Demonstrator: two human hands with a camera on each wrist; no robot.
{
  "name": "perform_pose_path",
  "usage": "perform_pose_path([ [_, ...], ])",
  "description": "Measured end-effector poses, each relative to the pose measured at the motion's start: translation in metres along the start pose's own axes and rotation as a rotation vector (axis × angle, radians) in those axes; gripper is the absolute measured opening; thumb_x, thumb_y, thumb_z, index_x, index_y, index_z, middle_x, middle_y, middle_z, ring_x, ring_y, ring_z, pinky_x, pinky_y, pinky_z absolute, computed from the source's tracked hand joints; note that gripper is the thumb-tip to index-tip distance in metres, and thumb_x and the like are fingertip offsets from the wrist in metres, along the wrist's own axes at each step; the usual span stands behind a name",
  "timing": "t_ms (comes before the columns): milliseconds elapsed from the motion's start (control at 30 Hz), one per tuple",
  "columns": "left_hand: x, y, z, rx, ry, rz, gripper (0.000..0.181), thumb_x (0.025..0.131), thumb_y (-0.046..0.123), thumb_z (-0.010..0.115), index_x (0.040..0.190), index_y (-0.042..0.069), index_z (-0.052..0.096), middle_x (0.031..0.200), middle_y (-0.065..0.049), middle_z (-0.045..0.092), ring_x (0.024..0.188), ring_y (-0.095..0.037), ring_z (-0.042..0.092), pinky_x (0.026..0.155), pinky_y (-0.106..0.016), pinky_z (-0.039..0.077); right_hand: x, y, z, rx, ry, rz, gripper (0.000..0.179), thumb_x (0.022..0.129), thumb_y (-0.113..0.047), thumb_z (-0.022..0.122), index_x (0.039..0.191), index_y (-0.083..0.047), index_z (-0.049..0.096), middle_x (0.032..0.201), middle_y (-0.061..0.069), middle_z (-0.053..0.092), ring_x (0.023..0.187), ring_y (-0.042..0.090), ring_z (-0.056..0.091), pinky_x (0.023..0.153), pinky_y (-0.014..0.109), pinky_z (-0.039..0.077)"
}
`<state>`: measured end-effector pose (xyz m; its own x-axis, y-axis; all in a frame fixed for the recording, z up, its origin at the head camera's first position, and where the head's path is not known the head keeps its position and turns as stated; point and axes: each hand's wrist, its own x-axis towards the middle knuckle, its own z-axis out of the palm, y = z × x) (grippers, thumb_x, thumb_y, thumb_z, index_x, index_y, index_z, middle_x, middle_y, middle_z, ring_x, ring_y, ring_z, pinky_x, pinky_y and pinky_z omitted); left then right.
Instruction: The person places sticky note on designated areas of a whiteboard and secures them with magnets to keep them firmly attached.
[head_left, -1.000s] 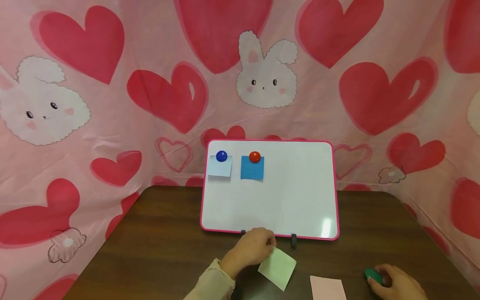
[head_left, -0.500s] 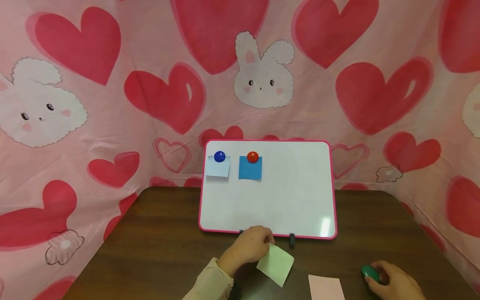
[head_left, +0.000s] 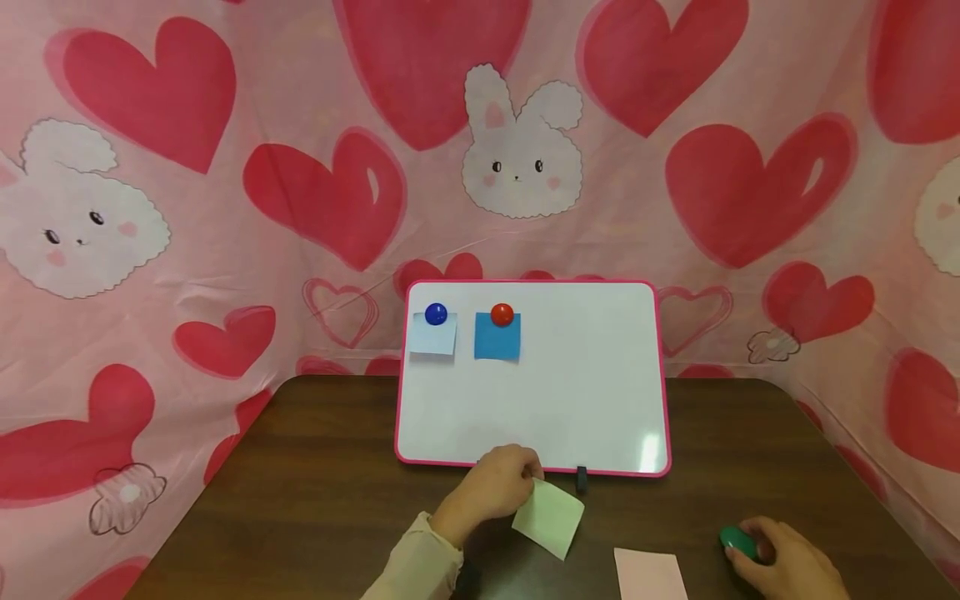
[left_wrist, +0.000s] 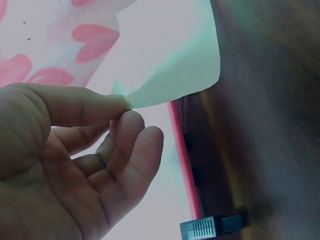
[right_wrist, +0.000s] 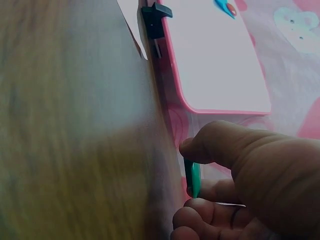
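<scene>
Brown table (head_left: 322,483), left hand (head_left: 497,486) angled rightward, pinching green note (head_left: 551,518), right hand (head_left: 792,559) leftward, pinching green disc (head_left: 738,542)

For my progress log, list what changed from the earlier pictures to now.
The left hand, pinching the light green note, moved it slightly up toward the whiteboard. Nothing was taken or let go; the right hand still holds the green magnet. The pink note and whiteboard stayed put.

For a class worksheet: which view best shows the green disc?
The head view, because the green disc shows its broad face. The right wrist view has it closer but nearly edge-on; the left wrist view lacks it.
</scene>
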<state>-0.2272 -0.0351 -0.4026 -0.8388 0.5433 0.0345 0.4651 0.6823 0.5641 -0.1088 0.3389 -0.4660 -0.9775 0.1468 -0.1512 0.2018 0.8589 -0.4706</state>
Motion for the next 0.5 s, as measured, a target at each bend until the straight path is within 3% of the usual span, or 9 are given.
perform_pose_path([
  [233,0.0030,-0.0006,-0.0047,-0.024,0.022,0.006,0.013,0.089,0.000,0.062,0.089,0.010,0.070,0.080,0.005,0.058,0.073,-0.010,0.052,0.066,-0.028,0.047,-0.0003,0.0014,0.0013,0.006,0.016,-0.012,0.053,0.088,-0.038,0.077,0.119,0.002,0.062,0.097,0.001,0.061,0.089,0.022,0.059,0.069,0.046,0.050],
  [400,0.0054,-0.0009,-0.0065,-0.081,0.099,-0.002,0.014,0.093,0.002,0.059,0.104,0.008,0.064,0.074,0.005,0.053,0.064,-0.011,0.049,0.058,-0.028,0.044,-0.0006,0.0014,0.0024,0.018,0.016,-0.009,0.054,0.088,-0.037,0.077,0.120,0.004,0.061,0.098,0.002,0.062,0.090,0.023,0.059,0.069,0.046,0.051],
  [500,0.0080,-0.0019,-0.0074,-0.119,0.163,0.002,0.011,0.095,0.003,0.059,0.103,0.010,0.060,0.075,0.006,0.053,0.064,-0.011,0.049,0.058,-0.027,0.044,-0.0003,0.0013,0.0030,0.023,0.019,-0.007,0.054,0.088,-0.036,0.077,0.120,0.004,0.061,0.098,0.002,0.061,0.089,0.022,0.059,0.068,0.044,0.050],
])
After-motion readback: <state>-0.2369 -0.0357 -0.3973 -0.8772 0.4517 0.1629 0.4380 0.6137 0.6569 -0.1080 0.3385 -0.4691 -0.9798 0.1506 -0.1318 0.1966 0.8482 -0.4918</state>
